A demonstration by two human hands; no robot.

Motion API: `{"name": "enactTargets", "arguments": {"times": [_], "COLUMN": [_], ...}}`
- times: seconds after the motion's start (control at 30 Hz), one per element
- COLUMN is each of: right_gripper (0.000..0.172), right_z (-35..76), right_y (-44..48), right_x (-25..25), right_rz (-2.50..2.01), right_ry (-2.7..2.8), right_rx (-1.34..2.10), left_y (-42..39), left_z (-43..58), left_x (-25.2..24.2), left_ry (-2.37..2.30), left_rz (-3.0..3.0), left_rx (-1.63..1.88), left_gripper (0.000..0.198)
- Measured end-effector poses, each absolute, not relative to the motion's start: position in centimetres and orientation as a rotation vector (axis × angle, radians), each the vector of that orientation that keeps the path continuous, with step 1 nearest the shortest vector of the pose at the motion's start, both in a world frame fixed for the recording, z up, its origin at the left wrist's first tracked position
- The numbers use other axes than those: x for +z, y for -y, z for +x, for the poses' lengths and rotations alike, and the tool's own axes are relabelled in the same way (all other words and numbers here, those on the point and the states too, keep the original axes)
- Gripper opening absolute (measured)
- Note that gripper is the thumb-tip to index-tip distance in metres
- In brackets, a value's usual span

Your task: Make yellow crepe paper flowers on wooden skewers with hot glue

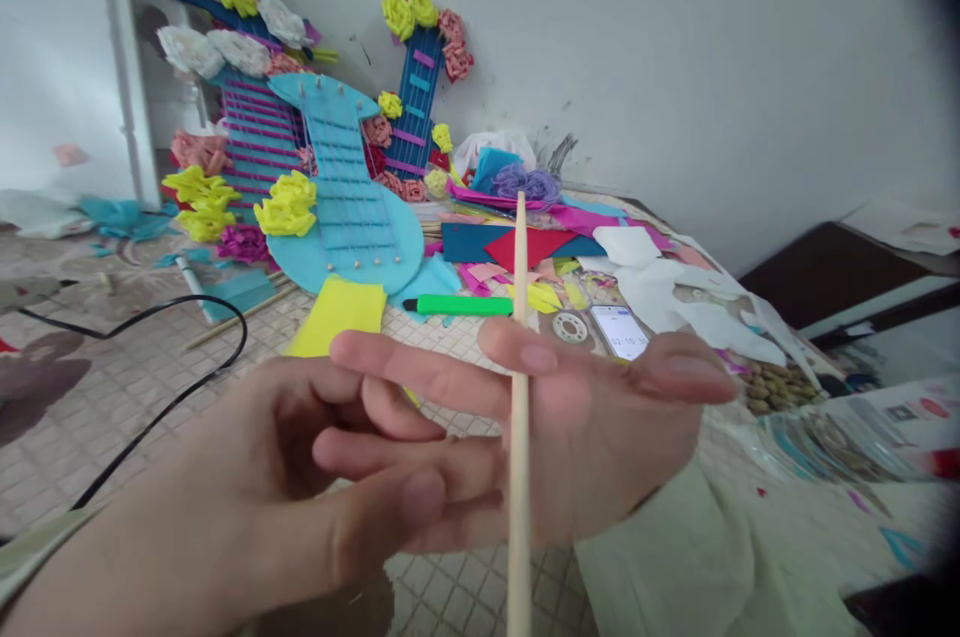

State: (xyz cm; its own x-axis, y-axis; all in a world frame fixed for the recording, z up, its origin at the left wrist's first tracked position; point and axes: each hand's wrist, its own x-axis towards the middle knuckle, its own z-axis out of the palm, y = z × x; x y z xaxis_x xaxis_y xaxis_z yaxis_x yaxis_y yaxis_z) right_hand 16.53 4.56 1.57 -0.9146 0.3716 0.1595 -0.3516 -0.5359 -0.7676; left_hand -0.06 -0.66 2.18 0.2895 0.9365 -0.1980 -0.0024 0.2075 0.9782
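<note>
A pale wooden stick stands nearly upright in front of my right hand. My right palm faces me with its fingers pointing left, and one bent finger crosses the stick and holds it to the palm. My left hand comes in from the lower left, its fingers curled. Its thumb and fingers press around the fingertips of my right hand; whether anything small is pinched there is hidden. Behind my hands lie a yellow paper piece and a green marker.
A light blue cardboard guitar shape leans at the back, among yellow paper flowers. Coloured paper sheets, purple yarn and a phone lie beyond my hands. A black cable curves at the left. Glass dishes sit right.
</note>
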Motion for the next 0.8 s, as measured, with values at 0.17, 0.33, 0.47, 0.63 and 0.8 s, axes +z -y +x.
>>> {"name": "enactTargets", "arguments": {"times": [0.17, 0.33, 0.47, 0.63, 0.8], "right_gripper": [0.052, 0.05, 0.044, 0.035, 0.021], "right_z": [16.7, 16.8, 16.9, 17.2, 18.2], "right_y": [-4.8, -4.8, -4.7, -4.7, -5.3], "right_x": [1.6, 2.0, 1.6, 1.9, 1.9], "right_rz": [0.109, 0.05, 0.081, 0.088, -0.207], "right_ry": [1.179, 1.132, 1.026, 0.913, 1.113], "right_rx": [2.439, 2.507, 2.591, 2.621, 2.364], "left_y": [0.8, 0.7, 0.6, -0.1, -1.5], "left_z": [0.1, 0.1, 0.0, -0.5, -2.7], "left_x": [1.4, 1.5, 2.2, 2.6, 1.9], "left_ry": [-1.11, -1.016, -1.067, -1.002, -1.433], "left_rz": [1.297, 1.324, 1.349, 1.38, 1.825], "left_rx": [0.931, 1.027, 0.886, 0.84, 0.897], "left_gripper": [0.007, 0.014, 0.005, 0.003, 0.02]}}
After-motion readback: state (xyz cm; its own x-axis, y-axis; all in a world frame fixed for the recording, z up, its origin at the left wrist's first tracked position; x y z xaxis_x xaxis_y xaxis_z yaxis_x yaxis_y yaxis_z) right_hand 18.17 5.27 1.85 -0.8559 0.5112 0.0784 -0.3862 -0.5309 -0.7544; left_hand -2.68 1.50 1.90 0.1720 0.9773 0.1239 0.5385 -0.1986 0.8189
